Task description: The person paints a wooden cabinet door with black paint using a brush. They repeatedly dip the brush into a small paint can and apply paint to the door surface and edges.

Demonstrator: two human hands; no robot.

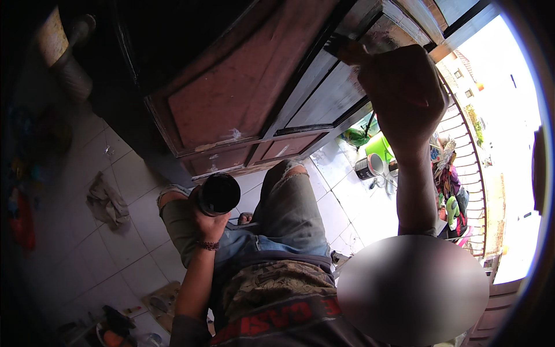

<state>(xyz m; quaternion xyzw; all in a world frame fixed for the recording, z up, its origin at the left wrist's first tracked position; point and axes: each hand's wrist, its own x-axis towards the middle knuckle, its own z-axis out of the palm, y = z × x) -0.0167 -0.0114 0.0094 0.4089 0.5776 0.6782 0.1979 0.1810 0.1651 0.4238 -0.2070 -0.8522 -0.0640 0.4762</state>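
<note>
My left hand (209,224) is wrapped round a dark paint cup (218,195) above my left thigh. The cup's inside looks black. Raised at the upper right, my right hand (403,95) is closed on a paintbrush (347,50). Its dark bristles are at the black-edged framing of a wooden door (228,87), near a greyish panel; whether they touch it is hard to tell. Reddish-brown panels with pale worn patches fill the door's nearer part. Most of the brush's handle is hidden in my right hand.
A crumpled cloth (108,201) lies on the white tiled floor (130,173) at left. Beyond the door's right side stand an open can (369,166) and a bright green container (380,146). A railing (475,168) with piled items beside it curves along the right. Clutter sits at lower left.
</note>
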